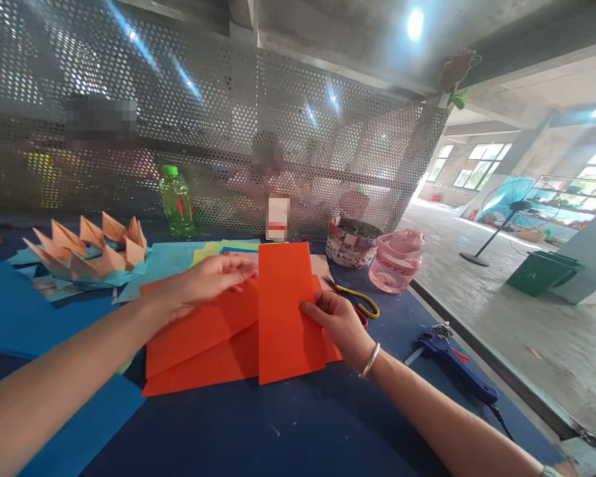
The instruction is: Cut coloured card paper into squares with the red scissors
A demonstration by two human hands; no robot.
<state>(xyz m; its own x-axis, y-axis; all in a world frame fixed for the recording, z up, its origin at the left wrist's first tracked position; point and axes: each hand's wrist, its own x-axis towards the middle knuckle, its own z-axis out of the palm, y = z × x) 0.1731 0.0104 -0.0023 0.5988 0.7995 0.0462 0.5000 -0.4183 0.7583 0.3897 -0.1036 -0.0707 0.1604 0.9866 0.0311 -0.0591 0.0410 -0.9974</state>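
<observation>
My right hand [342, 323] pinches the right edge of a folded orange sheet of paper [285, 311], thumb on its front face. The sheet is a tall narrow rectangle held upright over other orange paper sheets [203, 338] on the table. To its left is my left hand [223, 273], fingers loosely bent and apart, near the folded sheet's left edge with nothing visible in them. Scissors [360, 299] with yellow and red handles lie just behind my right hand, partly hidden by it.
On the dark blue table [258, 430] are a peach folded-paper ring [92, 255], blue paper [54, 318], a green-capped bottle [177, 205], a round paper-covered container [351, 244], a pink plastic container [396, 262] and a blue glue gun [457, 364]. A perforated metal screen [218, 119] stands behind.
</observation>
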